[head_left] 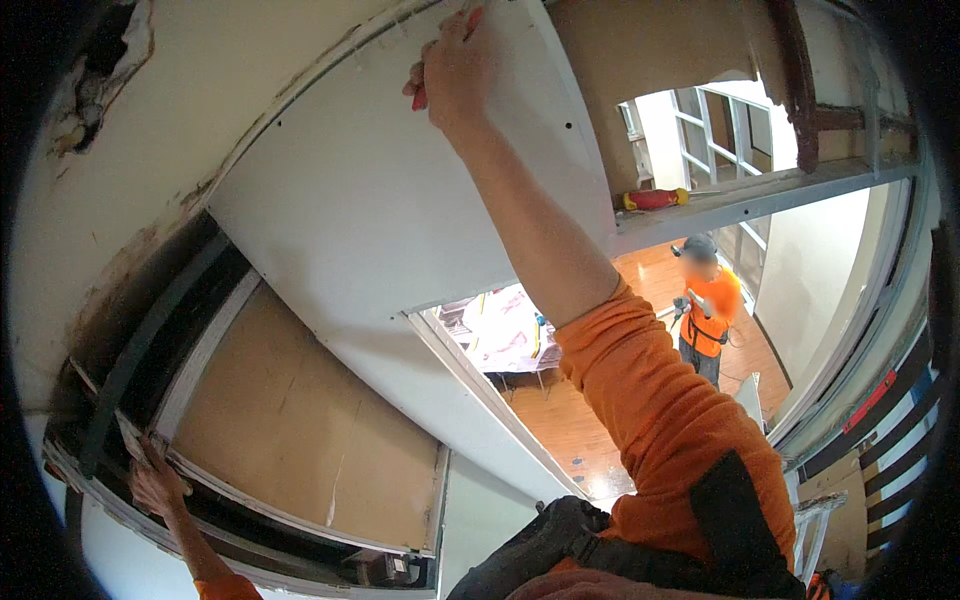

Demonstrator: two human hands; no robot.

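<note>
My right hand (pixel 455 85) is raised at the top, fingers closed round a red tool (pixel 419 97). Most of that tool is hidden in the fist, so its exact kind does not show. The hand is against a large pale plasterboard sheet (pixel 370 190) with a few dark screw holes. Low at the left, my left hand (pixel 157 482) grips the edge of the wall frame (pixel 128 432) beside a dark gap. Some of its fingers are hard to make out.
A red and yellow screwdriver (pixel 655 199) lies on the metal frame ledge (pixel 780 190). Beyond the doorway a person in orange (pixel 712 300) stands on the wooden floor (pixel 560 420). A brown board (pixel 300 400) fills the lower-left frame. A broken hole (pixel 100 70) marks the upper-left wall.
</note>
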